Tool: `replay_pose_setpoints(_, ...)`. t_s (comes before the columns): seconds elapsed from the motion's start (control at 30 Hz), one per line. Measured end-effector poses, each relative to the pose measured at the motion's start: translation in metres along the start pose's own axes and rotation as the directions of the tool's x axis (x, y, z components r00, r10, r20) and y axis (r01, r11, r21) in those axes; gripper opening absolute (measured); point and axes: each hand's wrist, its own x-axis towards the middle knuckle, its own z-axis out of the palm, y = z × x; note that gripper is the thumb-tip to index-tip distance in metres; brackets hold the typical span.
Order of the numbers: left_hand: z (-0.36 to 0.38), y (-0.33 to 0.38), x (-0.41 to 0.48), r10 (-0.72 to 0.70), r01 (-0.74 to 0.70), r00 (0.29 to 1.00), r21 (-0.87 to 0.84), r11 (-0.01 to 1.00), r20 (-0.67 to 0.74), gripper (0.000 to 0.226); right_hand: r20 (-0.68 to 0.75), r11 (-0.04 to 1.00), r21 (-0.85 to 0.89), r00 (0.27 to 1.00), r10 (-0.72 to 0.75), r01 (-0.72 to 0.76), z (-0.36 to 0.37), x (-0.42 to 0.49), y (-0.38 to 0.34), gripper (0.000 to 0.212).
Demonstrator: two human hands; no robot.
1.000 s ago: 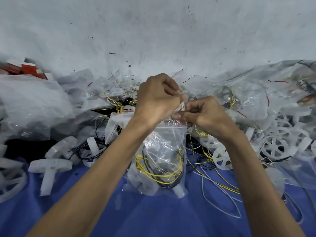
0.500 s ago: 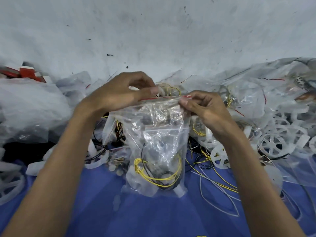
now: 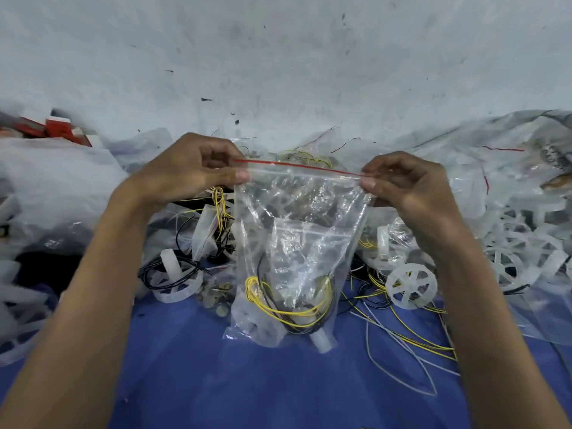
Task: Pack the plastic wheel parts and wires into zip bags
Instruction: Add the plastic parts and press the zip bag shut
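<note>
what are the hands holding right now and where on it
Both hold one clear zip bag by its red-striped top edge: the left hand pinches the left corner, the right hand the right corner.

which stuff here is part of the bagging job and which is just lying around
Part of the job: zip bag, pinched at its top corners by left hand and right hand; yellow wires and white wheel part inside it; loose wheel and loose wires on the blue mat.
Lying about: red and white boxes far left; crumpled plastic sheet at right.
</note>
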Motion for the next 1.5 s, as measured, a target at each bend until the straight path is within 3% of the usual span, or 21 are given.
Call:
replay_pose_setpoints(0.1,0.000,-0.002,0.002,0.040,-0.041,0.998,-0.025,0.999,-0.046,0.006,-0.015,0.994,-0.091,0.998,-0.063,0.062,-0.003,0.002,-0.002,0.030)
replay_pose_setpoints(0.27,0.000,-0.005,0.003,0.068,-0.067,0.993,0.019,0.998,-0.094,0.008,-0.024,0.941,-0.316,0.990,-0.137,0.123,0.001,0.003,-0.005,0.030)
replay_pose_setpoints(0.5,0.002,-0.006,0.004,0.075,-0.079,0.989,-0.026,0.996,-0.127,0.013,-0.017,0.930,-0.353,0.993,-0.116,0.103,0.002,0.004,-0.001,0.023)
replay_pose_setpoints(0.67,0.003,-0.009,0.004,0.055,-0.059,0.991,-0.035,0.998,-0.123,0.021,-0.013,0.816,-0.521,0.953,-0.303,0.252,0.005,0.004,0.002,0.017)
replay_pose_setpoints(0.77,0.002,-0.009,0.004,0.035,-0.041,0.991,-0.040,0.998,-0.129,0.023,0.007,0.861,-0.431,0.955,-0.296,0.270,0.001,-0.001,0.000,0.004)
replay_pose_setpoints(0.83,0.003,-0.009,0.004,0.027,-0.033,0.991,-0.042,0.999,-0.128,0.020,0.017,0.873,-0.421,0.965,-0.263,0.246,-0.002,-0.002,0.001,0.020)
replay_pose_setpoints(1.0,0.007,-0.004,0.004,0.039,-0.046,0.988,-0.048,0.998,-0.147,0.009,0.066,0.760,-0.556,0.930,-0.362,0.335,-0.002,0.001,0.005,0.007)
replay_pose_setpoints(1.27,0.001,-0.004,0.000,0.072,-0.078,0.989,-0.043,0.996,-0.127,0.005,0.077,0.857,-0.412,0.949,-0.307,0.310,0.007,0.000,-0.009,0.007)
replay_pose_setpoints(1.37,-0.001,-0.004,0.000,0.082,-0.085,0.990,-0.023,0.996,-0.115,0.005,0.240,0.928,-0.335,0.967,-0.084,0.164,-0.001,-0.001,-0.018,0.016)
replay_pose_setpoints(1.43,-0.001,-0.003,-0.001,0.091,-0.092,0.991,-0.007,0.996,-0.093,0.005,0.291,0.896,-0.429,0.956,0.019,0.113,-0.004,-0.002,-0.019,0.027)
replay_pose_setpoints(1.5,-0.001,-0.001,-0.001,0.101,-0.100,0.992,0.015,0.995,-0.071,0.007,0.278,0.821,-0.547,0.960,-0.005,0.163,-0.003,-0.003,-0.018,0.035)
